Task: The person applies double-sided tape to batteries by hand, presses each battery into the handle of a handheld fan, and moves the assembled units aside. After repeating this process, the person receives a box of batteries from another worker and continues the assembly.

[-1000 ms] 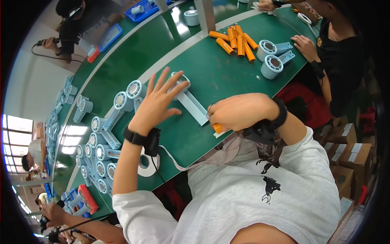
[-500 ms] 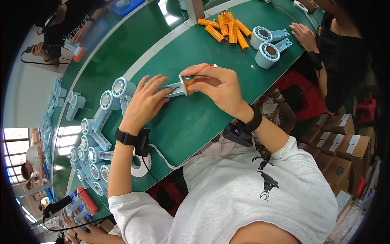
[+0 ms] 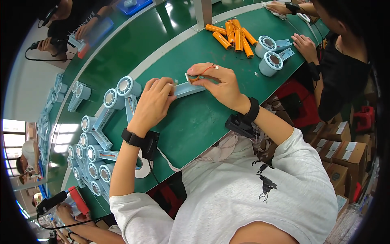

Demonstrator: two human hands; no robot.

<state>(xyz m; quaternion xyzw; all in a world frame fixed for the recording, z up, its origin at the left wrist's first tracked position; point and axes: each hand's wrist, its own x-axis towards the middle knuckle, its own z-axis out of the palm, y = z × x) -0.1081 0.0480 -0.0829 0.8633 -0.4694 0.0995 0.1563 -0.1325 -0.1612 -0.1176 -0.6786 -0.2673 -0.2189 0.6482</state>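
My right hand pinches an orange cylindrical battery between thumb and fingers. The battery is mostly hidden by those fingers; a white edge shows at its left side. Its red wire arches over the fingers to a small white plug. Just below the battery lies a light blue handle piece, a long narrow casing. My left hand is closed on the handle's left end, with its fingers bent. Something small and pale at its fingertips is blurred.
Loose orange batteries lie at the far side of the green table. Two blue fan bodies stand at the right, near a co-worker's hand. Several more fan bodies crowd the left, beside a white roll.
The battery has shifted from upright at the handle's end to above the handle, turned more end-on. My left fingers have bent in from lying stretched out. Another co-worker's arm appears top right.
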